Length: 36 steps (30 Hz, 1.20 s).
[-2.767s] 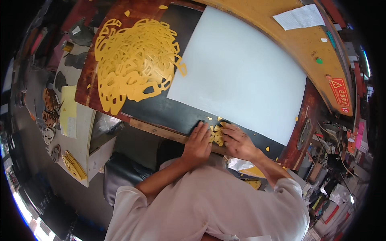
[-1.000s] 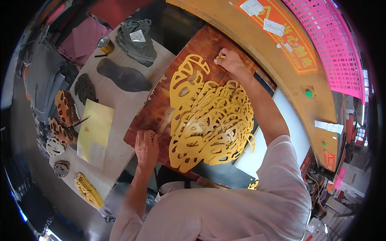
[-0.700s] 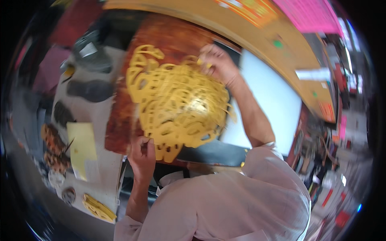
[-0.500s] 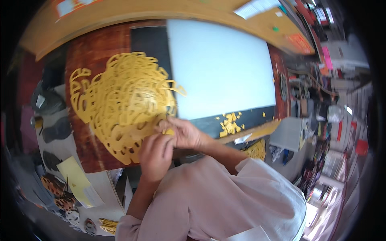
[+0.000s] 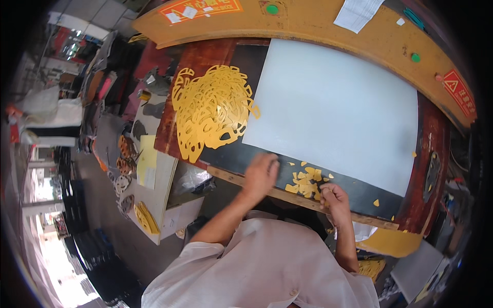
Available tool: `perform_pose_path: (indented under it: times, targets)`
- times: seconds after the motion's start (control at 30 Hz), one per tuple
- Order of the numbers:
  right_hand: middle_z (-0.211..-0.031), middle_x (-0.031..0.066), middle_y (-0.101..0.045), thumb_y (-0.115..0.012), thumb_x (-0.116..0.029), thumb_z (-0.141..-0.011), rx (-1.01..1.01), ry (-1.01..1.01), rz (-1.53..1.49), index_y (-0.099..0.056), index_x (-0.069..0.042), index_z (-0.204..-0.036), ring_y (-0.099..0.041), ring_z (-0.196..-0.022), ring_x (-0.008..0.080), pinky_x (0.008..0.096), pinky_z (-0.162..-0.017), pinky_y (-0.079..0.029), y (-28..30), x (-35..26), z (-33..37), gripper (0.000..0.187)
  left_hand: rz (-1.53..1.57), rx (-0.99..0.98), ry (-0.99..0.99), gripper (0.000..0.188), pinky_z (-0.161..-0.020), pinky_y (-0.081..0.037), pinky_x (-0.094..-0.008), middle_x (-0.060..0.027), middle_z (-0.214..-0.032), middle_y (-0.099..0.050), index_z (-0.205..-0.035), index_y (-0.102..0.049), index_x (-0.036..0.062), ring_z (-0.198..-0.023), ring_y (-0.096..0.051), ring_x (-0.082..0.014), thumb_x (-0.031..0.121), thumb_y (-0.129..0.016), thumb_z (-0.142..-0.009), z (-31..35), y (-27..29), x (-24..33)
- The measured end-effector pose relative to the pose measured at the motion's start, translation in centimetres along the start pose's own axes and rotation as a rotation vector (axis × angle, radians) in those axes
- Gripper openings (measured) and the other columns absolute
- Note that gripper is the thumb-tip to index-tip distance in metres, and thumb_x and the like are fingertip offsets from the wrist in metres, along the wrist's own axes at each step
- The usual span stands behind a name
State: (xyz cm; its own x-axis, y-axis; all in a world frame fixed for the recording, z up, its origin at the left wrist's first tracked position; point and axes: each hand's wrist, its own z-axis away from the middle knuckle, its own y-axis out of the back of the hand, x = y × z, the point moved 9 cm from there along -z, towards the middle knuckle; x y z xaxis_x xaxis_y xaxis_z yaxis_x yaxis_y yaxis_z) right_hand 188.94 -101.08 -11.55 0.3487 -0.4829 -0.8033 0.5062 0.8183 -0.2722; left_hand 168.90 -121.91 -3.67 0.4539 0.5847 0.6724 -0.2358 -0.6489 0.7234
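Over the dark front strip (image 5: 233, 156) of the work table, my left hand (image 5: 261, 177) is held with its fingers curled; whatever they hold, if anything, is hidden. To its left lies a heap of flat yellow cut-out pieces (image 5: 213, 105) with holes in them. My right hand (image 5: 336, 199) is at the table's front edge, beside a small pile of yellow scraps (image 5: 305, 184). Its fingers are pinched together, and a bit of yellow shows at the fingertips.
A white board (image 5: 334, 97) covers the middle of the table, below an orange-yellow machine beam (image 5: 308, 28) with green buttons. A side table (image 5: 159, 203) at left bears a yellow sheet (image 5: 147, 161) and several cut pieces. Yellow material (image 5: 390, 241) sits below the front edge at right.
My hands were together at the heap's near edge with a bit of yellow between them. Now they are apart, the right one beside the scraps. The view has turned.
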Motion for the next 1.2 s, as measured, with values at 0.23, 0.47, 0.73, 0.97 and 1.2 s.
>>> perform_pose_path:
  times: [0.23, 0.47, 0.73, 0.97, 1.2]
  targets:
    - [-0.079, 0.0006, -0.061, -0.065, -0.031, -0.112, -0.008, -0.083, -0.084, -0.07, -0.003, -0.105, -0.057, -0.065, 0.0103, 0.0277, -0.057, -0.05, 6.1, -1.0, 2.6, 0.029, -0.058, 0.22, 0.201, 0.024, -0.082, -0.059, -0.0419, -0.0233, -0.096, -0.077, -0.116, -0.076, 0.0033, -0.089, -0.078, -0.0356, 0.018, -0.063, -0.104, -10.5, 12.6, -11.6]
    - [-0.076, -0.0003, -0.062, -0.066, -0.028, -0.111, 0.113, -0.14, 0.009, -0.071, -0.001, -0.11, -0.055, -0.06, 0.0085, 0.0254, -0.052, -0.047, 5.7, -0.7, 3.2, 0.028, -0.559, 0.136, -0.129, 0.025, -0.091, -0.058, -0.0449, -0.0205, -0.113, -0.077, -0.12, -0.077, 0.0054, -0.105, -0.074, -0.0387, 0.01, -0.064, -0.099, -24.8, 17.9, -16.9]
    - [-0.076, -0.0007, -0.062, -0.068, -0.029, -0.11, 0.242, -0.127, -0.003, -0.072, -0.001, -0.109, -0.056, -0.059, 0.0086, 0.0259, -0.054, -0.048, -1.7, -1.7, 0.0, 0.028, -0.809, -0.494, -0.352, 0.037, -0.106, -0.056, -0.0439, -0.014, -0.131, -0.075, -0.135, -0.072, 0.008, -0.122, -0.07, -0.0345, 0.013, -0.061, -0.1, -32.0, 12.0, -21.3]
    - [-0.075, 0.0001, -0.062, -0.067, -0.024, -0.11, 0.082, -0.079, 0.137, -0.072, 0.0, -0.108, -0.056, -0.063, 0.0077, 0.0249, -0.057, -0.049, -9.7, -5.7, -6.3, 0.024, -0.67, -0.542, -0.343, 0.03, -0.097, -0.06, -0.0474, -0.0192, -0.118, -0.078, -0.122, -0.077, 0.0025, -0.107, -0.074, -0.0391, 0.013, -0.065, -0.097, -32.4, 11.7, -24.1]
    - [-0.076, 0.0008, -0.062, -0.065, -0.026, -0.112, 0.06, -0.039, 0.23, -0.071, 0.001, -0.108, -0.056, -0.063, 0.0093, 0.026, -0.056, -0.049, -12.3, -8.9, -10.0, 0.028, -0.47, -0.527, -0.38, 0.02, -0.093, -0.059, -0.0518, -0.0248, -0.104, -0.076, -0.108, -0.078, 0.0023, -0.102, -0.073, -0.0436, 0.013, -0.066, -0.096, -33.5, 11.7, -25.0]
